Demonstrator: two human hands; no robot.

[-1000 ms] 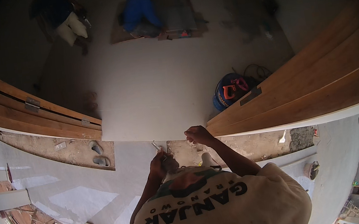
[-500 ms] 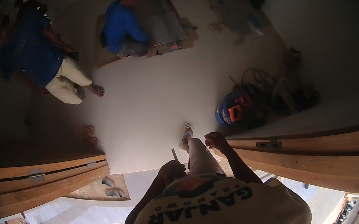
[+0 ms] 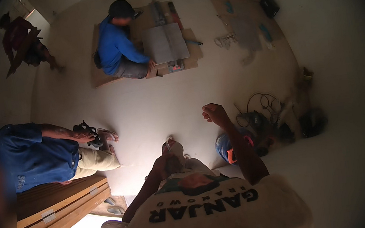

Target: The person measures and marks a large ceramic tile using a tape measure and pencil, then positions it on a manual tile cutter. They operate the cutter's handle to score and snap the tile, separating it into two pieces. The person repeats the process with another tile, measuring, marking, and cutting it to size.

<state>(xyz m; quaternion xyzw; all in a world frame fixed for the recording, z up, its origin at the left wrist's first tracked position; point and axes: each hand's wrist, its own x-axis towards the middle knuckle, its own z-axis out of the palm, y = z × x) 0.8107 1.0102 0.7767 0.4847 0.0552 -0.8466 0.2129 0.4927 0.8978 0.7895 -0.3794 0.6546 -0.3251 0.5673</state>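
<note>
My right hand (image 3: 214, 113) is raised in front of me, fingers curled in, with nothing visible in them. Below it and to the right stands a blue bucket (image 3: 222, 149) with an orange-handled tool (image 3: 231, 157) in it. My left hand (image 3: 167, 166) hangs low by my leg, its fingers curled. Whatever it holds is hard to make out against my trousers. One sandalled foot (image 3: 170, 147) is forward on the pale floor (image 3: 145, 114).
A seated co-worker (image 3: 119, 46) in blue touches a grey tile (image 3: 165, 43) on a tile cutter. At left another person (image 3: 44, 153) bends, holding a dark object (image 3: 87, 132). A third person (image 3: 20, 40) carries a board. Cables (image 3: 264, 102) lie beside the bucket; wooden door panels (image 3: 66, 208) stand lower left.
I have stepped forward through the doorway. My right hand has risen. The thin strip seen at my left hand no longer shows. A third person has come into view.
</note>
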